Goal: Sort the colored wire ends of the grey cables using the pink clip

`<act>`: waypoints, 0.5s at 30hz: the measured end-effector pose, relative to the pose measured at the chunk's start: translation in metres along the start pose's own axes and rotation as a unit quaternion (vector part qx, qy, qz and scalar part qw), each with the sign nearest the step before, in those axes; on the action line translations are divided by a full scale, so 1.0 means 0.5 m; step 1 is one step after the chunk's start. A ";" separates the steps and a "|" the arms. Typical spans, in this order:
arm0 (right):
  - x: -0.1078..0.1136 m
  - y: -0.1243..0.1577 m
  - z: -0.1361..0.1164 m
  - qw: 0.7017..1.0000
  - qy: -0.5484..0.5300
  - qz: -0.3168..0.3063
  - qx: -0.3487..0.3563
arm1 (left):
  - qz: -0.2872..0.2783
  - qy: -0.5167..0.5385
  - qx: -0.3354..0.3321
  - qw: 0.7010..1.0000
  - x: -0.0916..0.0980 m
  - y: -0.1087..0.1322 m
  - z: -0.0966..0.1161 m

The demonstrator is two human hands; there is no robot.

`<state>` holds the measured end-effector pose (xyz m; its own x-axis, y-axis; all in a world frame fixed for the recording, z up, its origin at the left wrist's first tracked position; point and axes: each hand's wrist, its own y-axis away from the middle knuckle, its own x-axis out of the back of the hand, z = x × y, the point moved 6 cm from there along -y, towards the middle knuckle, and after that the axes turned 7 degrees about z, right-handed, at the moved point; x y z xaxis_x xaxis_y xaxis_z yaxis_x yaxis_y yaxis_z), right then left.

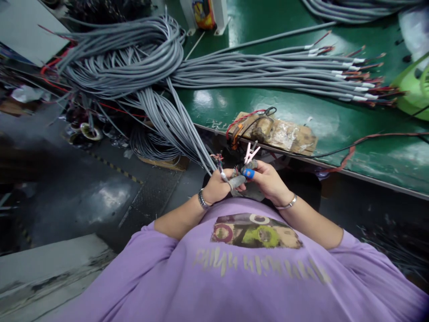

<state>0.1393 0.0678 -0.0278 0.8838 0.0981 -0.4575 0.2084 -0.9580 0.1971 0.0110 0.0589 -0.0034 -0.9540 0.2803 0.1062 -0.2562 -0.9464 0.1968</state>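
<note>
Close to my body, just off the bench edge, both hands work together. My left hand (218, 184) is closed around the end of a grey cable (207, 162), whose thin coloured wires (218, 157) stick up above the fingers. Grey material covers a left fingertip. My right hand (268, 180) is pinched at the wire ends, with blue tape (248, 173) around one digit and dark grey covering on another. What sits between its fingertips is too small to make out. Directly above it a pale pink clip (250, 153) stands up near the bench edge.
A big grey cable bundle (120, 67) lies across the green bench (208, 105), its stripped ends pointing right. A wooden block (295, 138) with a metal piece and wires sits at the front edge. A light green object (414, 85) stands at the right. More coiled cable (150, 145) is below the bench.
</note>
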 end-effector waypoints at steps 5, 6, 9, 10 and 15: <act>-0.029 -0.004 -0.006 0.998 0.021 -0.052 -0.041 | -0.001 0.000 0.007 1.000 0.007 0.010 -0.007; -0.026 -0.008 -0.007 0.998 0.021 -0.040 -0.038 | 0.020 0.014 0.009 1.000 0.011 0.011 -0.011; -0.012 -0.018 0.001 0.999 0.003 -0.012 -0.052 | 0.074 0.068 0.008 0.995 0.022 0.011 -0.022; -0.010 -0.020 0.006 0.998 -0.004 -0.009 -0.064 | 0.084 0.080 0.007 0.993 0.023 0.010 -0.025; -0.014 -0.020 0.009 0.998 -0.001 -0.009 -0.063 | 0.075 0.080 0.014 0.994 0.020 0.004 -0.029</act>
<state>0.1291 0.0754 -0.0302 0.8785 0.1144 -0.4639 0.2754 -0.9146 0.2959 -0.0011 0.0574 -0.0160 -0.9943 0.1053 -0.0187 -0.1069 -0.9701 0.2179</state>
